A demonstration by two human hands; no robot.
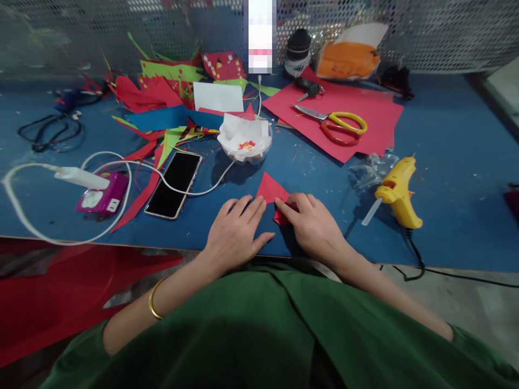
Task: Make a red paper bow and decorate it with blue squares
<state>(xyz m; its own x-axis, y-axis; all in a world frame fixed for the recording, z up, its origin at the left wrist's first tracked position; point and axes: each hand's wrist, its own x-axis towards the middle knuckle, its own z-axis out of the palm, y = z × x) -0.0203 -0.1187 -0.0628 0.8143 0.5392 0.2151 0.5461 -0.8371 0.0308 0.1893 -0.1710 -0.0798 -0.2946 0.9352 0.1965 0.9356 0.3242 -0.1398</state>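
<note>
A small folded piece of red paper point(270, 188) lies on the blue table in front of me. My left hand point(235, 232) rests flat with its fingers stretched out, fingertips touching the paper's left edge. On the other side, my right hand point(314, 224) has its fingers bent and closed on the paper's right part, the index finger pressing down on it. A red folded corner shows below that index finger; the rest of that side is hidden under the hand. Beyond the paper stands a clear bowl point(265, 143) lined with white paper, holding small red and yellow bits.
Left are a phone point(174, 186), a white cable and a purple power adapter point(115, 197). Colored paper scraps point(150, 94) lie behind them. Scissors point(344, 127) and keys point(308, 88) rest on red sheets point(279, 102). A yellow glue gun point(399, 189) lies right.
</note>
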